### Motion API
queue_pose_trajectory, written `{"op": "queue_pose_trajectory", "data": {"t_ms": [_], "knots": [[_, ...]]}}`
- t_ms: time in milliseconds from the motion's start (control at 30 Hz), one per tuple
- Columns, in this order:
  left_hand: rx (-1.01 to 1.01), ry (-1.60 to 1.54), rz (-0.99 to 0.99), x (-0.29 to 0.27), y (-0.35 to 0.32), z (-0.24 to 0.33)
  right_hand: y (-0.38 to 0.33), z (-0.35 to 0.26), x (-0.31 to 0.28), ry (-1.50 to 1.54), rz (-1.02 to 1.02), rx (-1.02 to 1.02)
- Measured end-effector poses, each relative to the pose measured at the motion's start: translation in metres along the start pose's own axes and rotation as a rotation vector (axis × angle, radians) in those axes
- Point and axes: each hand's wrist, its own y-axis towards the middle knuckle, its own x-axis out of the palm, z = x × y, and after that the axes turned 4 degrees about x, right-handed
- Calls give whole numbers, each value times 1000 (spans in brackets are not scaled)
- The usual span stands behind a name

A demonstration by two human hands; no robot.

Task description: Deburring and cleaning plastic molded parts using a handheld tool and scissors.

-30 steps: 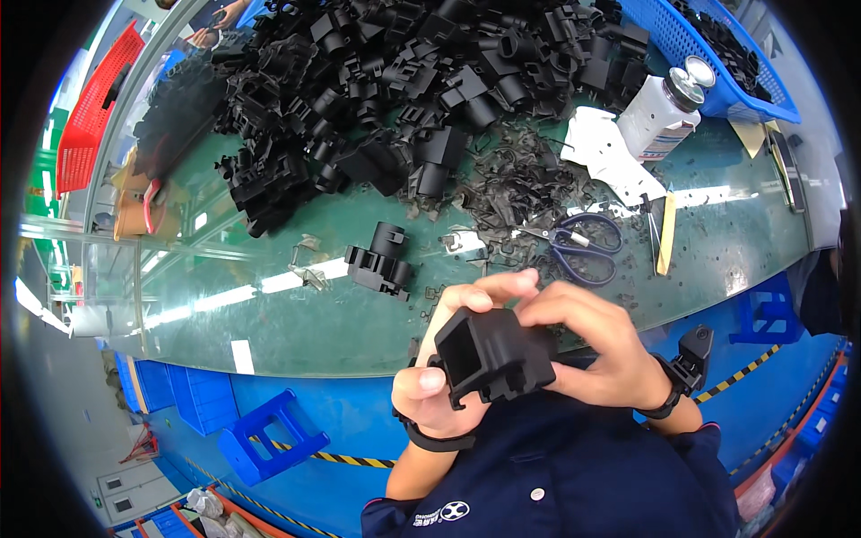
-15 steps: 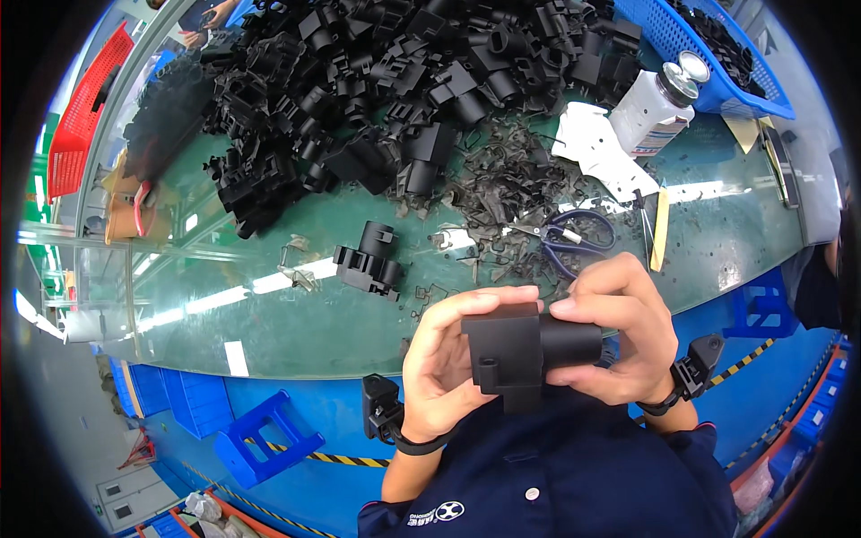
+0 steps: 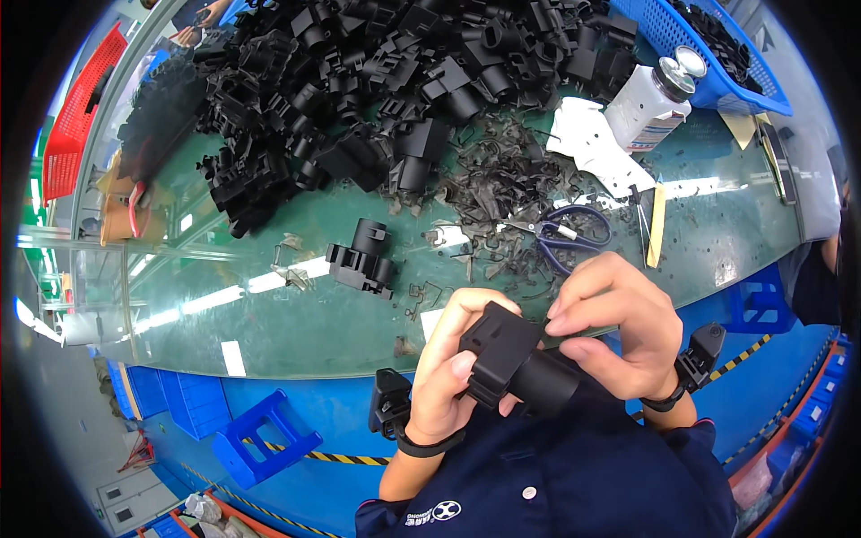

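Your left hand [image 3: 448, 372] and right hand [image 3: 619, 336] both clamp one black part [image 3: 513, 359], held close to your chest, off the bench [image 3: 296, 314]. A second part [image 3: 363, 260] and scissors [image 3: 560, 235] lie on the bench.

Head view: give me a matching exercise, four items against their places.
Items:
1. black plastic part
2. scissors
3. white bottle
4. red basket

Places:
A. far left, beyond the table edge
B. on the green table, beside black trimmings
C. held in both hands, left hand and right hand
D. next to the blue basket

Pairs: 1-C, 2-B, 3-D, 4-A
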Motion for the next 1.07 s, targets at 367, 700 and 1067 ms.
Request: {"op": "queue_pose_trajectory", "data": {"t_ms": [367,700,1067], "knots": [[-239,-90,35,10,-3,14,11,-3,-10,-290,-158,-175],[-318,-131,105,15,-4,16,13,10,-14,-3,-196,-19],[-341,-76,113,14,-2,17,17,4,-16,-141,-248,-30]]}}
